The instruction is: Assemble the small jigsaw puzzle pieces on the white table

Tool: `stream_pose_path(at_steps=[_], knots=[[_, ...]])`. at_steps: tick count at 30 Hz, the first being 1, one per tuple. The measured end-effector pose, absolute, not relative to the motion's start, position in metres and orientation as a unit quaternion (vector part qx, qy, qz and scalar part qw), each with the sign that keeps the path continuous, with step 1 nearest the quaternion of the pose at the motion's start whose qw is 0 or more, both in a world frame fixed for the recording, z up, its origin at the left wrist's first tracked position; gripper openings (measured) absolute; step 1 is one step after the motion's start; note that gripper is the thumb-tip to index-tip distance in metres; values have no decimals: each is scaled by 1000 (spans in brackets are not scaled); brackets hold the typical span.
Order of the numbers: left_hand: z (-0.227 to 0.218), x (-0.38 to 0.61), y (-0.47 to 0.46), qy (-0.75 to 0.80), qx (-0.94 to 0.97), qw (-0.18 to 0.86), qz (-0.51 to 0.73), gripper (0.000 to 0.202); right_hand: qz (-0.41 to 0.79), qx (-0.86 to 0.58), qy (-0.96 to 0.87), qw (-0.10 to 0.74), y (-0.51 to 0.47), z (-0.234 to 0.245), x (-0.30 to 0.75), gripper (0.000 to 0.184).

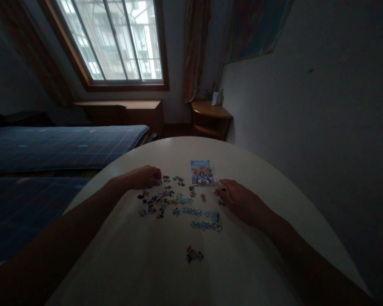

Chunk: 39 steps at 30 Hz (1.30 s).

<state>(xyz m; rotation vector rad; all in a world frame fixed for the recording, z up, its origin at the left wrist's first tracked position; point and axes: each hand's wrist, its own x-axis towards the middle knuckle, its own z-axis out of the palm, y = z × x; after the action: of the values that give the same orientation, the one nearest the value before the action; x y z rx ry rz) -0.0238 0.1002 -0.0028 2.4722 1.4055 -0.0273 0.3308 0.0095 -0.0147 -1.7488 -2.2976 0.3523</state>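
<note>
Wood-framed window (115, 42), patterned curtain (196, 51) hanging to its right, wooden desk (137, 104) below, blue plaid mattress (60, 146) at left, corner shelf (210, 110) bearing white item (215, 98), poster (255, 32) on wall (322, 127).

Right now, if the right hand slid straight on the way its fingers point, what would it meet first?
Most likely the printed sheet, at its near right corner, just ahead of the right hand. The hand's height above the table is unclear, so it might pass over.
</note>
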Motion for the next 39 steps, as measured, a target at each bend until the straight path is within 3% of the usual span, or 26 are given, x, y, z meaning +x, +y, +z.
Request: stream_pose_path(at_steps=[17,23,28,32,36,39], knots=[[-5,-28,92,473,855,203,59,19,135,-605,-776,117,8,-10,330,58],[-3,5,54,534,800,201,186,30,136,-587,-776,187,6,1,322,42],[-11,61,-3,543,641,379,388,29,187,-521,-773,310,-17,16,292,23],[-11,81,-28,508,598,459,416,27,236,-472,-775,348,-40,10,271,27],[-9,85,-39,491,549,518,436,26,288,-457,-743,395,-51,-1,265,12],[-10,88,-46,498,512,552,430,30,287,-443,-739,419,-54,-5,267,20]])
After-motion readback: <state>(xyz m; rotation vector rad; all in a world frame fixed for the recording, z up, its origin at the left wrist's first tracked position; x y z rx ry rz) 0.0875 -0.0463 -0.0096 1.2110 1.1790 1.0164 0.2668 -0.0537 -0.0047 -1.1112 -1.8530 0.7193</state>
